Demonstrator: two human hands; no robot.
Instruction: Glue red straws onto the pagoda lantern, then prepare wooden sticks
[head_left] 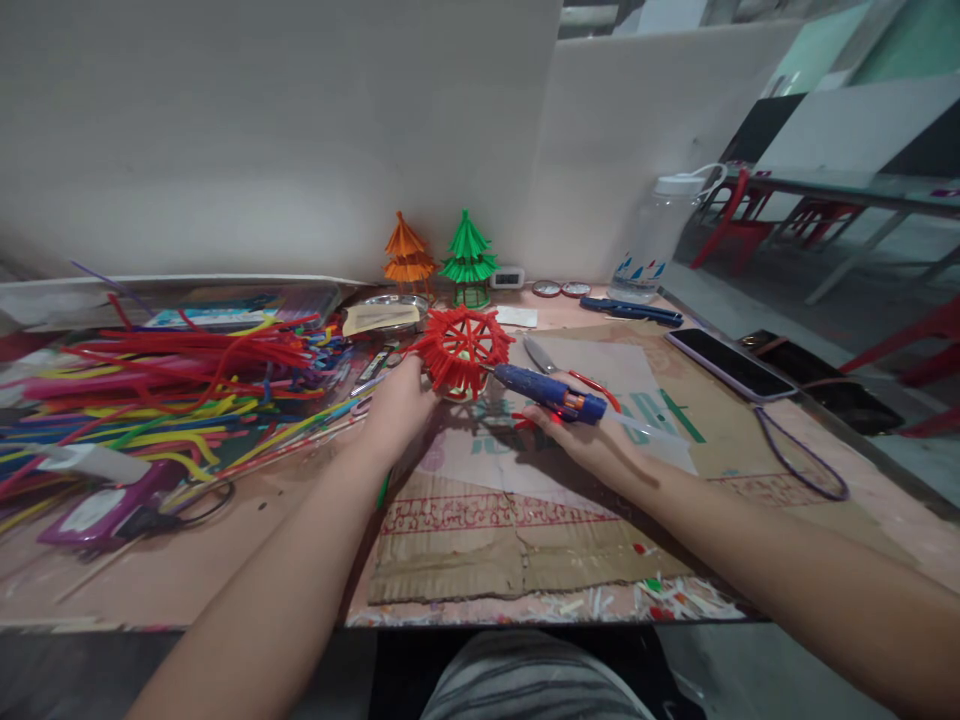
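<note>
My left hand (411, 398) is closed on the left edge of a round red pipe-cleaner piece (463, 345), built like a wheel with spokes and a fringed rim. In my right hand (574, 435) is a blue hot glue gun (551, 390), a clear glue stick (660, 440) sticking out of its back end. The gun's nozzle points left and meets the lower right rim of the red piece; whether it touches cannot be made out. Scissors with red handles (596, 388) lie behind the gun, on a paper sheet over printed cardboard (465, 570).
Orange (409, 262) and green pipe-cleaner pagodas (468, 262) stand at the back. Loose pipe cleaners (187, 370) pile up on the left, beside a purple power strip (112, 505). A water bottle (651, 240), a phone (727, 362) and a dark wallet (821, 380) are on the right.
</note>
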